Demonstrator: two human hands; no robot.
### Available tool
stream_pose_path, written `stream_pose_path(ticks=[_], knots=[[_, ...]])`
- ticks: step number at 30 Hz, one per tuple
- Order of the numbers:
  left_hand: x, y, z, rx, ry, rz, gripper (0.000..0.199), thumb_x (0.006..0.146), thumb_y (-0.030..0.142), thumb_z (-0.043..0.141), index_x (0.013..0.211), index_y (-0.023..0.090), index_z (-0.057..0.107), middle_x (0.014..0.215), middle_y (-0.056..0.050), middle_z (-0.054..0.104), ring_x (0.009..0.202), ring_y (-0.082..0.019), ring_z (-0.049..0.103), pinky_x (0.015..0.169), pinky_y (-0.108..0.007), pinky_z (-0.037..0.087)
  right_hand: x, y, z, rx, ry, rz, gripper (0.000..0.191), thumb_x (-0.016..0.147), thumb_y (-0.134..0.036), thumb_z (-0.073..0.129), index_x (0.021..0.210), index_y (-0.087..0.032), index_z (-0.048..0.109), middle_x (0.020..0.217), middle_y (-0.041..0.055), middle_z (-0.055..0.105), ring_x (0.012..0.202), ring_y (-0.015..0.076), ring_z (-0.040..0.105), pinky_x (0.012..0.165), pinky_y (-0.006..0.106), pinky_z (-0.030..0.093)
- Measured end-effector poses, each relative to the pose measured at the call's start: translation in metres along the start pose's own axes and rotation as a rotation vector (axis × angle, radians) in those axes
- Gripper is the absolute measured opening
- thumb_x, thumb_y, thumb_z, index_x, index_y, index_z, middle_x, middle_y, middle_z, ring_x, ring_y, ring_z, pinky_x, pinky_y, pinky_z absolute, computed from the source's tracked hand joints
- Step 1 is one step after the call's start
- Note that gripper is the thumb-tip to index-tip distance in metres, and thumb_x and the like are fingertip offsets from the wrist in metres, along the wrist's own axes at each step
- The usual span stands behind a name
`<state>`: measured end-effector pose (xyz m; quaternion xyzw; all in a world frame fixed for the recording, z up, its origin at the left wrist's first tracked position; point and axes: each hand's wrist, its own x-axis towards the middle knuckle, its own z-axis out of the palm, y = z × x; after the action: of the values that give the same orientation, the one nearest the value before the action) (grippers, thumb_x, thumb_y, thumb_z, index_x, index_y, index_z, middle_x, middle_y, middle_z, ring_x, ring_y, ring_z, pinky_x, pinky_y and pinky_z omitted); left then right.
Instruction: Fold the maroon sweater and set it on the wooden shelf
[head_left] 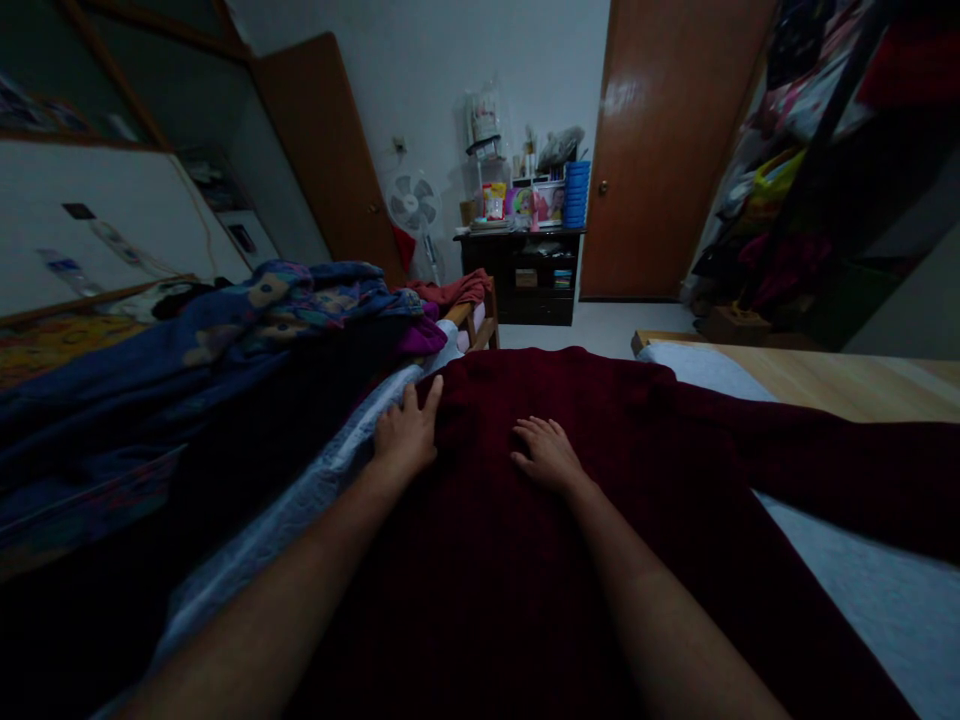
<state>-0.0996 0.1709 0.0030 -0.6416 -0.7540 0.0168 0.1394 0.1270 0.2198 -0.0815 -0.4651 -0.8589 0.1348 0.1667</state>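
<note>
A dark red long-sleeved sweater [525, 560] lies spread out in front of me over a light-coloured surface [870, 580]. One sleeve stretches away to the right. My left hand [407, 432] is at the sweater's upper left edge, fingers apart, with the index finger pointing forward. On the upper middle of the garment rests my right hand [547, 452], palm down and fingers extended. Neither hand grips the cloth visibly. The sweater's left sleeve is hard to make out.
Left of the sweater lie a heaped blue patterned blanket [262, 310] and dark cloth [247, 440]. A wooden board [847, 385] is at the right. Farther back stand a white fan [414, 203], a black cabinet [517, 306] and a brown door [667, 150]. Clothes [795, 200] pile up at far right.
</note>
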Motion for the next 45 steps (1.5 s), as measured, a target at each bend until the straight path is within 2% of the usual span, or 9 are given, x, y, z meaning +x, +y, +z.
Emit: stream_pose_path(ticks=[4, 10, 17, 23, 27, 31, 35, 39, 45], knots=[[0.015, -0.012, -0.013, -0.080, -0.071, -0.023, 0.061, 0.083, 0.015, 0.045, 0.142, 0.029, 0.039, 0.104, -0.012, 0.065, 0.090, -0.027, 0.065, 0.076, -0.037, 0.050, 0.000, 0.000, 0.001, 0.002, 0.008, 0.004, 0.050, 0.085, -0.038, 0.054, 0.131, -0.020, 0.053, 0.144, 0.0071, 0.046, 0.137, 0.0240, 0.033, 0.114, 0.045, 0.014], [0.036, 0.001, -0.045, -0.194, 0.354, -0.124, 0.035, 0.090, 0.018, 0.039, 0.112, 0.026, 0.065, 0.111, -0.007, 0.057, 0.081, -0.019, 0.063, 0.072, -0.032, 0.049, 0.000, 0.000, 0.002, 0.024, 0.022, -0.006, 0.047, 0.085, -0.037, 0.054, 0.129, -0.020, 0.055, 0.142, 0.0077, 0.048, 0.136, 0.0246, 0.034, 0.114, 0.046, 0.014], [0.033, 0.044, -0.011, -0.229, 0.307, 0.614, 0.029, 0.084, 0.008, 0.043, 0.093, 0.020, 0.069, 0.109, -0.007, 0.061, 0.114, -0.020, 0.053, 0.106, -0.036, 0.039, 0.002, 0.007, 0.005, 0.222, 0.168, 0.062, 0.088, 0.080, -0.037, 0.057, 0.150, -0.010, 0.011, 0.139, 0.0164, 0.048, 0.128, 0.0253, 0.045, 0.109, 0.044, 0.029], [0.020, 0.031, 0.015, -0.287, 0.348, 0.162, 0.073, 0.073, 0.028, 0.067, 0.140, 0.023, 0.039, 0.148, -0.014, 0.031, 0.140, -0.039, 0.021, 0.111, -0.055, 0.024, 0.003, 0.011, 0.007, 0.244, 0.196, 0.042, 0.088, 0.079, -0.036, 0.057, 0.150, -0.015, 0.011, 0.145, 0.0157, 0.040, 0.132, 0.0257, 0.039, 0.110, 0.045, 0.028], [0.033, 0.013, 0.029, -0.405, 0.028, -0.119, 0.111, 0.064, 0.044, 0.075, 0.150, 0.024, 0.008, 0.148, -0.020, 0.028, 0.127, -0.038, 0.044, 0.096, -0.044, 0.043, 0.003, 0.009, 0.005, 0.206, 0.178, 0.064, 0.084, 0.081, -0.036, 0.055, 0.150, -0.015, 0.013, 0.147, 0.0145, 0.037, 0.132, 0.0252, 0.038, 0.111, 0.043, 0.027], [0.048, 0.012, 0.033, -0.445, -0.104, -0.066, 0.069, 0.082, 0.042, 0.057, 0.144, 0.026, 0.030, 0.123, -0.014, 0.056, 0.102, -0.027, 0.063, 0.084, -0.034, 0.048, 0.002, 0.008, 0.004, 0.179, 0.162, 0.053, 0.083, 0.081, -0.036, 0.055, 0.150, -0.018, 0.014, 0.148, 0.0118, 0.038, 0.132, 0.0232, 0.039, 0.111, 0.040, 0.027], [0.059, 0.020, 0.017, -0.482, 0.073, -0.066, 0.034, 0.091, 0.030, 0.042, 0.119, 0.024, 0.059, 0.106, -0.009, 0.063, 0.096, -0.023, 0.063, 0.084, -0.032, 0.048, 0.003, 0.008, 0.004, 0.166, 0.154, 0.051, 0.083, 0.079, -0.036, 0.056, 0.150, -0.017, 0.016, 0.145, 0.0124, 0.041, 0.131, 0.0242, 0.040, 0.110, 0.041, 0.027], [0.060, 0.038, 0.004, -0.672, 0.315, 0.108, 0.042, 0.087, 0.017, 0.040, 0.126, 0.018, 0.053, 0.120, -0.009, 0.057, 0.113, -0.019, 0.055, 0.099, -0.031, 0.043, 0.004, 0.009, 0.005, 0.206, 0.176, 0.077, 0.085, 0.079, -0.031, 0.052, 0.150, -0.013, 0.008, 0.139, 0.0144, 0.047, 0.128, 0.0241, 0.043, 0.109, 0.040, 0.030], [0.030, 0.046, 0.026, -0.621, 0.182, 0.407, 0.085, 0.072, 0.006, 0.046, 0.149, 0.022, 0.014, 0.155, -0.008, 0.022, 0.140, -0.020, 0.026, 0.112, -0.036, 0.030, 0.004, 0.010, 0.010, 0.281, 0.268, 0.128, 0.095, 0.077, -0.025, 0.050, 0.149, -0.014, -0.011, 0.151, 0.0174, 0.028, 0.135, 0.0274, 0.035, 0.109, 0.044, 0.031]])
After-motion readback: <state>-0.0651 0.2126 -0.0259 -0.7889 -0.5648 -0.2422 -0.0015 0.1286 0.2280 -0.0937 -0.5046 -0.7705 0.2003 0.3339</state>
